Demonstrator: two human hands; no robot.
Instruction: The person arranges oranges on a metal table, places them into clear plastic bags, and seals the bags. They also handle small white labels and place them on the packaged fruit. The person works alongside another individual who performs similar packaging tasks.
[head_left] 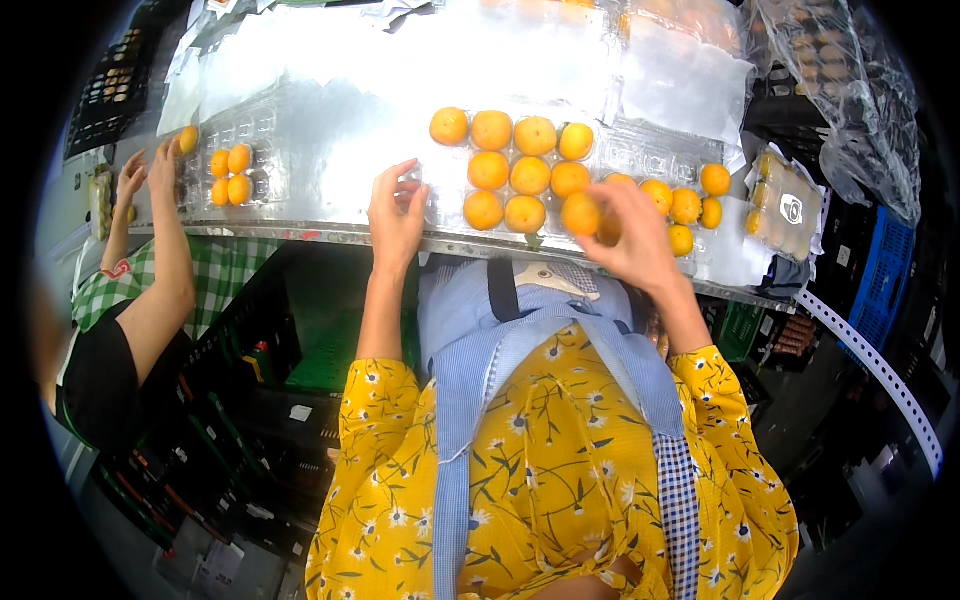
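A clear plastic fruit tray (pixel 451 170) on the metal table holds several orange citrus fruits in rows. My left hand (pixel 395 215) rests at its left edge, fingers loosely curved and apart. My right hand (pixel 630 230) grips an orange fruit (pixel 581 213) at the near row's right end. Just right of that hand, more loose oranges (pixel 685 205) sit on clear plastic. A closed pack of fruit (pixel 785 205) with a label lies at the table's right end.
A co-worker (pixel 140 300) at left reaches toward oranges in another tray (pixel 260 175). White paper sheets (pixel 670 95) and stacked plastic trays lie at the back. Crates (pixel 865 280) and a plastic-wrapped stack (pixel 850 90) stand at right. The metal table's front edge (pixel 330 235) crosses before me.
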